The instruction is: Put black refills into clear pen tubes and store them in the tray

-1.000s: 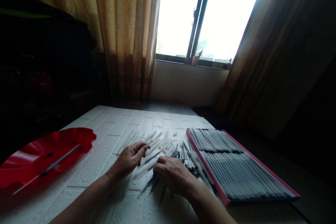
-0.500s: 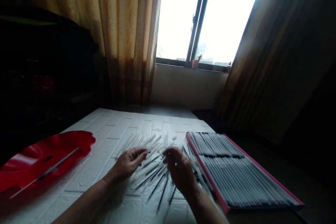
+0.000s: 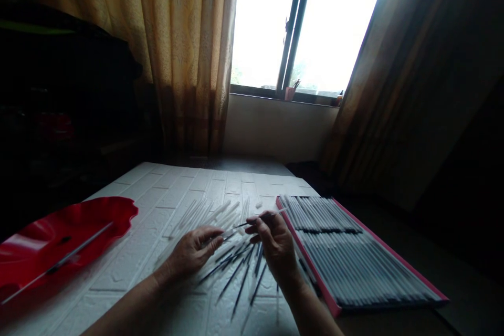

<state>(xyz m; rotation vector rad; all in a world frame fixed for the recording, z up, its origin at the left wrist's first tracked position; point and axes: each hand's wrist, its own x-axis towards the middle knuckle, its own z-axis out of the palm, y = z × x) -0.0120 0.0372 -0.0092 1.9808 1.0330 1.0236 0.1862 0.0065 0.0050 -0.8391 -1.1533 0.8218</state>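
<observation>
My right hand [image 3: 274, 236] pinches a thin stick that looks like a pen refill [image 3: 241, 224], dark at the left and pale toward the right. My left hand [image 3: 196, 248] is closed, thumb against fingers, on a small clear piece [image 3: 228, 233], too blurred to name. The two hands are close together, with the stick's dark end near the clear piece. Below them, several dark slim sticks [image 3: 237, 279] lie fanned out on the white table. Pale clear tubes [image 3: 192, 213] lie loosely behind my left hand.
At right stands a pink-edged box [image 3: 305, 262] with two rows of slim grey sticks [image 3: 366, 268]. A red wavy-edged dish [image 3: 98, 209] is at left, a long grey rod [image 3: 74, 253] across it. The table [image 3: 161, 197] has a brick pattern. A window and curtains are behind.
My right hand has turned, and the thin stick now shows clearly in its fingers. A clear piece now shows at my left fingertips. The whole view has shifted slightly.
</observation>
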